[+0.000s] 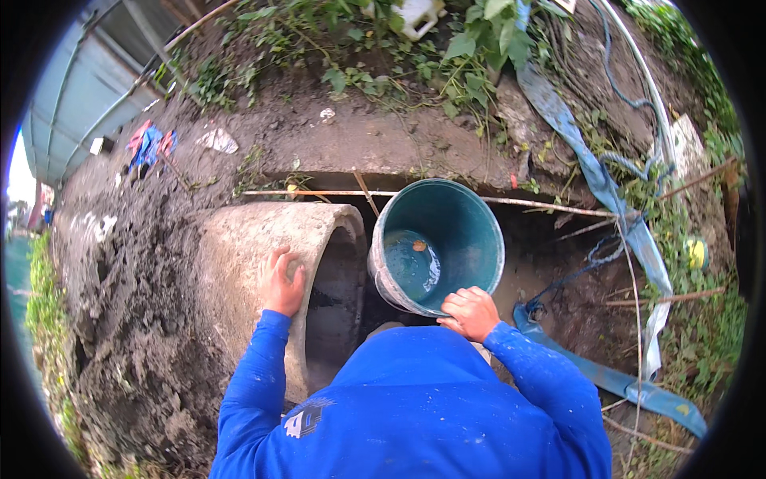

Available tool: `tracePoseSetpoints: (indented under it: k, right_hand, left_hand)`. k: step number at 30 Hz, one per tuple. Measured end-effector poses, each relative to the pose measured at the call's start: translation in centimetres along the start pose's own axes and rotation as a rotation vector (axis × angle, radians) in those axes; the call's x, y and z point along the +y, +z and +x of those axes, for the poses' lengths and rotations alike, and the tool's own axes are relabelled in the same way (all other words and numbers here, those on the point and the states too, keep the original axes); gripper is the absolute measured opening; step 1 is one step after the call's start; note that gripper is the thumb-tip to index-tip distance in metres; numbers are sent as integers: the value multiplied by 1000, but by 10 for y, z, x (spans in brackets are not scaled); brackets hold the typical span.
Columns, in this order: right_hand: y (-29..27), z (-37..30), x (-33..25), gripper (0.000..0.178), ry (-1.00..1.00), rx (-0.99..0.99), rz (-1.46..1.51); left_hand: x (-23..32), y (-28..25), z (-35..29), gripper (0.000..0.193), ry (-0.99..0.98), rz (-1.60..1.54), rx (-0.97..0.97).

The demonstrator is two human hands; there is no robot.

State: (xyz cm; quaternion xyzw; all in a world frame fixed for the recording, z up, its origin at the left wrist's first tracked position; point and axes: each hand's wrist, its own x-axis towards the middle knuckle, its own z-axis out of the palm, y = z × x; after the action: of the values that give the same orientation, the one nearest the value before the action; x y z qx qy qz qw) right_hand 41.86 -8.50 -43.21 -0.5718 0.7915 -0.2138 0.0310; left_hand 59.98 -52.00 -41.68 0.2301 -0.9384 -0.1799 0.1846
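A green bucket (471, 231) hangs tilted over a muddy trench, its mouth facing up toward me. A little water and a small brown leaf (419, 246) lie in its bottom. My right hand (471, 311) grips the near rim of the bucket, fingers curled over the edge. Left of the bucket lies a concrete pipe (239, 247) with its hollow end toward the trench. My left hand (282, 281) rests on top of the pipe near that end, fingers apart and holding nothing. Dark water shows inside the pipe's mouth.
A thin rod (550, 205) spans the trench behind the bucket. Flattened blue hose (590, 168) and blue rope (630, 164) run down the right side. Loose mud (136, 335) is heaped left of the pipe. Leafy vines (359, 48) grow on the far bank, near discarded cloth (148, 145).
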Motion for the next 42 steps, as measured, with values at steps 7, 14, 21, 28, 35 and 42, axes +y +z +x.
tracePoseSetpoints:
  k: [7,14,21,28,35,42]
  right_hand:
    - [78,-4,1,22,91,149,65]
    - [101,-11,-3,22,178,171,73]
    - [49,-13,12,40,242,-139,435]
    - [15,41,69,27,652,-128,357]
    - [81,78,135,27,786,-324,4]
    - [88,78,159,34,815,-320,-42]
  left_hand:
    - [78,53,9,58,-17,-334,-406]
    - [124,133,31,86,-162,-374,-526]
    - [165,137,49,90,-167,-435,-530]
    - [231,90,70,92,-17,-411,-538]
    - [273,77,80,88,87,-565,-469]
    - [300,36,75,91,77,-723,-532]
